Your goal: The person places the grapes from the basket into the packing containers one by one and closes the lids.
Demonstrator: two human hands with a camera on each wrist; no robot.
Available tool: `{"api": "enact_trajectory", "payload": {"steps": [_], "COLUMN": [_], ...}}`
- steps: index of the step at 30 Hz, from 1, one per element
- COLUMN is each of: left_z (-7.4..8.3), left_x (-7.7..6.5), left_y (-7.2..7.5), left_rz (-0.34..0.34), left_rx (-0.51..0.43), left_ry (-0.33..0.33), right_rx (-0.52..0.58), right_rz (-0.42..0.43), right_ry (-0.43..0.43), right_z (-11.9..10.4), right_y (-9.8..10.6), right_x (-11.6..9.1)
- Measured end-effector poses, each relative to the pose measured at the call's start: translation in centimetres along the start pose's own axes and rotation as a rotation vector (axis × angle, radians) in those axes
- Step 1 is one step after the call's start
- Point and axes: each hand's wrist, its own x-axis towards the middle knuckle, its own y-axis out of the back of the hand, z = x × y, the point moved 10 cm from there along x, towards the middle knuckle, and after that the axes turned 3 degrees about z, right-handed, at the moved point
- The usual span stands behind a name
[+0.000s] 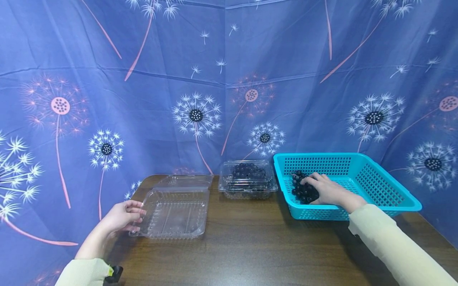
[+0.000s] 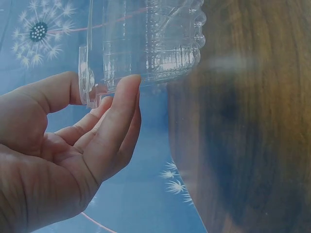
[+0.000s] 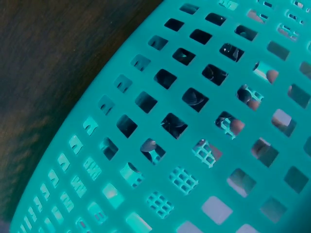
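At the left end of the table, my left hand (image 1: 123,216) pinches the left edge of an open clear plastic clamshell container (image 1: 177,233). The left wrist view shows the thumb against the container's rim (image 2: 91,73) and the fingers curled beneath it. The container has its lid (image 1: 186,181) folded back. On the right, my right hand (image 1: 330,191) reaches into a turquoise plastic basket (image 1: 390,190), fingers curled over a bunch of dark grapes (image 1: 304,195). In the right wrist view the basket wall (image 3: 150,125) hides most of that hand and the grapes, which show only through its holes.
A lidded clear clamshell (image 1: 247,186) holding dark grapes stands between the open container and the basket, close to the basket's left side. Behind the brown wooden table (image 1: 236,246) hangs a blue cloth (image 1: 143,103) with a dandelion print.
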Motion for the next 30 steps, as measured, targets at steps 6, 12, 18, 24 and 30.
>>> {"api": "enact_trajectory", "payload": {"steps": [6, 12, 18, 24, 30], "left_z": [1.2, 2.6, 4.2, 6.0, 7.7], "left_x": [-0.3, -0.6, -0.8, -1.1, -1.4], "left_y": [0.1, 0.2, -0.1, -0.9, -1.9], "left_rz": [0.029, 0.056, 0.064, 0.062, 0.057], "left_rx": [-0.005, -0.012, -0.017, -0.014, -0.011], "left_ry": [-0.033, -0.063, -0.098, -0.134, -0.167], "right_rx": [-0.023, -0.002, -0.005, -0.033, -0.072], "right_rz": [-0.011, -0.088, -0.142, -0.196, -0.271], "right_ry": [0.074, 0.15, 0.158, 0.133, 0.129], "right_z": [-1.0, -2.0, -2.1, -2.1, -2.3], "right_y": [-0.6, -1.4, -1.9, -2.2, -2.5], "right_x": [0.6, 0.7, 0.6, 0.4, 0.1]}}
